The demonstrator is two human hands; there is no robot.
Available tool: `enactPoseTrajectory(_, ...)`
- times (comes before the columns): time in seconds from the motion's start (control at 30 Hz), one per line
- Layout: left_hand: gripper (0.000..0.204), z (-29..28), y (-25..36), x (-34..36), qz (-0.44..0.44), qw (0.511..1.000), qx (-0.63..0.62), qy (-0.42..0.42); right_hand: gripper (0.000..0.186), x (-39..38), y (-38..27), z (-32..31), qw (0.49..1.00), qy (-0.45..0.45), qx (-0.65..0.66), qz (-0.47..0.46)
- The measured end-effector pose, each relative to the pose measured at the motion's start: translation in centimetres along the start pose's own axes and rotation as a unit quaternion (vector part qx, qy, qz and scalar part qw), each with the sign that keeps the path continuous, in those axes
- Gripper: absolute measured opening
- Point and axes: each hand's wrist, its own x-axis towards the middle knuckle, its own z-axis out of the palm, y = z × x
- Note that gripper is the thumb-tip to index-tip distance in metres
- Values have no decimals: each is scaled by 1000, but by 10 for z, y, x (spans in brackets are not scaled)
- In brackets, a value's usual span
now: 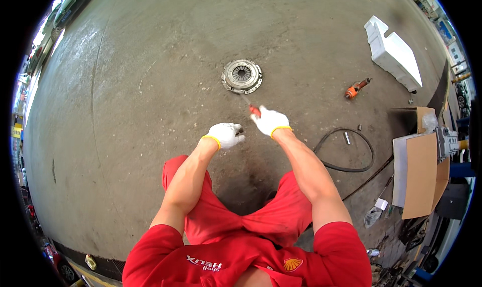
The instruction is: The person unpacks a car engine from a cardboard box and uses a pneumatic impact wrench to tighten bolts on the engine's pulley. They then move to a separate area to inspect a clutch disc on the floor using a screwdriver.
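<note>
A round metal clutch pressure plate (232,77) with a ring of spring fingers lies flat on the floor ahead of me. My right hand (271,122), in a white knit glove with a yellow cuff, is closed around the red handle of a screwdriver (255,110). The screwdriver's thin shaft points at the plate's near edge; whether the tip touches it is hard to make out. My left hand (225,135), gloved the same way, hovers nearer to me and to the left. Its dark-tipped fingers are slightly bent and apart, with nothing visible in them.
An orange power tool (354,90) and a white foam block (396,56) lie to the right. Closer in are a black hose loop (370,161), a metal socket (347,138) and an opened cardboard box (420,174). Concrete floor (145,86) stretches left and ahead.
</note>
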Motion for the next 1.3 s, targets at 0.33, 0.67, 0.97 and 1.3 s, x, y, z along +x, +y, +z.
enactPoseTrajectory(0.33, 50, 21, -20, 13, -29, 994, -95, 40, 60, 5, 46, -37, 996, 19, 58, 64)
enactPoseTrajectory(0.67, 55, -78, -29, 61, -116, 989, 58, 71, 61, 30, 112, -30, 986, 52, 141, 74)
enactPoseTrajectory(0.97, 50, -122, -34, 129, -133, 977, 162, 28, 69, 38, 114, -56, 982, 7, 183, 40)
enactPoseTrajectory(1.3, 70, -37, -61, 260, -144, 970, 107, 161, 75, 47, 137, -40, 984, 67, 141, 86)
